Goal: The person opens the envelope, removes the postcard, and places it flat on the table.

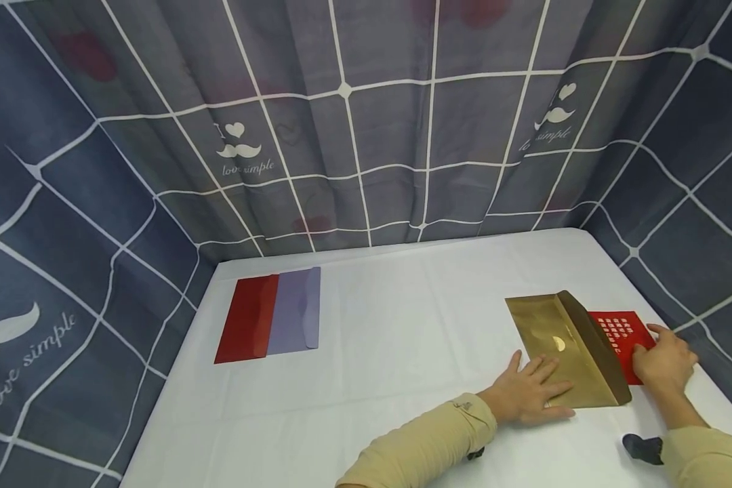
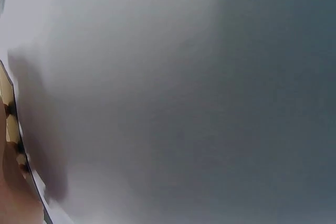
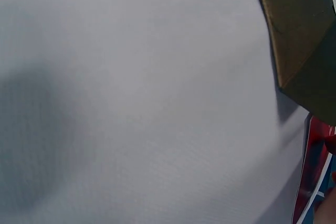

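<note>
Pins gold envelope (image 1: 569, 354) under spread left hand (image 1: 527, 391), pinches red card (image 1: 625, 339) in right hand (image 1: 666, 358); if tilted, may snag flap (image 1: 598, 349).

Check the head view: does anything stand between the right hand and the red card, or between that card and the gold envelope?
Nothing visible stands between the right hand and the red card; the hand holds its right side. Toward the gold envelope, only its open brown flap intervenes, overlapping the card's left edge.
</note>
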Motion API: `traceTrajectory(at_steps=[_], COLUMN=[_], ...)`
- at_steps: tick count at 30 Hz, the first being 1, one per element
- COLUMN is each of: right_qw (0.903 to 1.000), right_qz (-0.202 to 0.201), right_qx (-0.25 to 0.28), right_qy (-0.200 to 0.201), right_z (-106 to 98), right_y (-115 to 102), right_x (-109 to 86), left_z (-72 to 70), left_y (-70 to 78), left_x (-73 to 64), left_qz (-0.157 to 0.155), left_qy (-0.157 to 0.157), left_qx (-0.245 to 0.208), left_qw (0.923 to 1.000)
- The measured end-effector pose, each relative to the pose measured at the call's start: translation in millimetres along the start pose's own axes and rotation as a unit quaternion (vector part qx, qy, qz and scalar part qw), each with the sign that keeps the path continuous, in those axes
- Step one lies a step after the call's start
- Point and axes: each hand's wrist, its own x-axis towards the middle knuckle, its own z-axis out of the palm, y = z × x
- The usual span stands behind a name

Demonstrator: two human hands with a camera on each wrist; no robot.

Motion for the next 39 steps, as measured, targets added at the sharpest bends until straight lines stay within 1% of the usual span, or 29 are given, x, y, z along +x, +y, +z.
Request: traceTrajectory(at_steps=[4, 7, 9, 12, 14, 16, 19, 22, 25, 27, 31, 35, 36, 39], right_qw=[0.9999, 0.9998, 0.9996, 0.9990, 0.9982, 0.9974, 0.9945, 0.9905, 0.9868, 0.9845, 0.9786, 0.9742, 0.9733, 0.9679], right_qz=[-0.008, -0.004, -0.019, -0.041, -0.058, -0.070, -0.098, -0.124, -0.145, -0.160, -0.194, -0.209, -0.211, -0.225], right_qx=[0.000, -0.002, -0.010, -0.013, -0.012, -0.005, 0.004, 0.022, 0.045, 0.054, 0.067, 0.082, 0.085, 0.102], right_qy=[-0.010, -0.020, -0.018, -0.006, 0.006, 0.017, 0.036, 0.055, 0.058, 0.046, 0.009, -0.024, -0.029, -0.047], right_z=[2.5, 4.0, 3.9, 1.9, 0.3, -0.3, 2.5, 9.6, 19.2, 26.5, 52.5, 81.1, 89.3, 116.2], right_y=[-6.1, -7.5, -7.5, -10.8, -15.7, -23.8, -39.8, -62.0, -89.9, -108.9, -154.5, -197.4, -208.3, -240.2], right_x=[-6.8, -10.9, -12.4, -11.9, -10.0, -7.7, -5.4, -4.5, -5.6, -7.3, -14.7, -28.4, -33.3, -50.9], left_z=[2.5, 3.8, 3.5, -0.3, -3.5, -5.6, -5.8, -3.5, -1.9, -0.6, 7.1, 18.7, 22.1, 30.3], left_y=[-2.9, -8.5, -14.7, -28.2, -39.2, -51.5, -71.2, -90.9, -108.0, -118.0, -148.2, -184.3, -193.3, -218.0], left_x=[-6.0, -11.9, -15.8, -21.1, -24.4, -28.7, -37.0, -46.1, -53.8, -58.5, -77.5, -102.4, -110.9, -139.2], left_qz=[0.000, 0.004, 0.011, 0.020, 0.022, 0.019, 0.011, -0.005, -0.025, -0.036, -0.075, -0.129, -0.142, -0.186], left_qy=[0.008, 0.020, 0.027, 0.036, 0.048, 0.061, 0.081, 0.089, 0.092, 0.089, 0.077, 0.073, 0.082, 0.084], left_qx=[-0.004, -0.011, -0.015, -0.007, 0.003, 0.011, 0.021, 0.034, 0.038, 0.031, 0.017, 0.009, 0.011, 0.003], left_qw=[1.0000, 0.9997, 0.9995, 0.9991, 0.9986, 0.9979, 0.9964, 0.9954, 0.9948, 0.9949, 0.9940, 0.9889, 0.9863, 0.9789])
